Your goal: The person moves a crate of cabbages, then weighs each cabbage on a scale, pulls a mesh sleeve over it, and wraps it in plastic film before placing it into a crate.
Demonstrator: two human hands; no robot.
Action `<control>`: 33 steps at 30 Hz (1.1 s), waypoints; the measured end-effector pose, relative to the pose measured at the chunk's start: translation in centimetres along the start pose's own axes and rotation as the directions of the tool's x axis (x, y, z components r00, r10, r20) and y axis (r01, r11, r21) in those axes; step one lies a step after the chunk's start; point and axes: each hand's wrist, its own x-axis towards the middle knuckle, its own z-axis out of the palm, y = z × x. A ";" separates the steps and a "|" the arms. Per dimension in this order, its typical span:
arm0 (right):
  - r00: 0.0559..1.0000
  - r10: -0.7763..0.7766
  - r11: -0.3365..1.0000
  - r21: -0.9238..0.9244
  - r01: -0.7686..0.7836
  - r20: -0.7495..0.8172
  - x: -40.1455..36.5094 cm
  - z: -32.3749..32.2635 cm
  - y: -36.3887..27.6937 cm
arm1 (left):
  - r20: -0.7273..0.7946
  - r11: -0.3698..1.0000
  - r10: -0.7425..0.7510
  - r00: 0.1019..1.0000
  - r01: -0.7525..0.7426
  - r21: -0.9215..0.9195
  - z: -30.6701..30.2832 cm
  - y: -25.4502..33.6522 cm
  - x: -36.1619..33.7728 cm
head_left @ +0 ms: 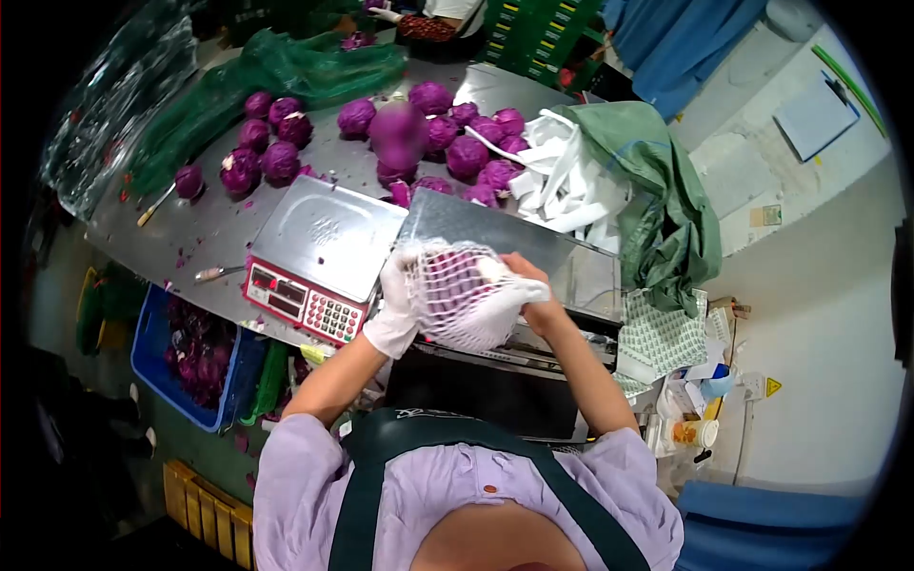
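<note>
A white foam net (457,295) is stretched around a purple cabbage in front of my chest. My left hand (395,300), in a white glove, presses against the net's left side and holds it. On the other side my bare right hand (533,293) grips the net's gathered end near its top right. Just left of my hands is a red digital scale (328,233) with a bare metal plate. A flat metal surface (490,228) lies right behind the netted cabbage.
Several purple cabbages (466,157) lie on the metal table (224,214), with two knives at left. White nets (562,171) and a green sack (657,219) are at right. A blue crate (157,357) of leaves stands lower left. Another person's gloved hand (386,14) shows at the top.
</note>
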 end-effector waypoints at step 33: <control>0.907 -0.254 0.497 -0.759 0.420 0.336 -13.2 -10.3 0.7 | -0.204 -0.187 -0.533 0.821 0.120 0.975 2.8 2.8 -4.2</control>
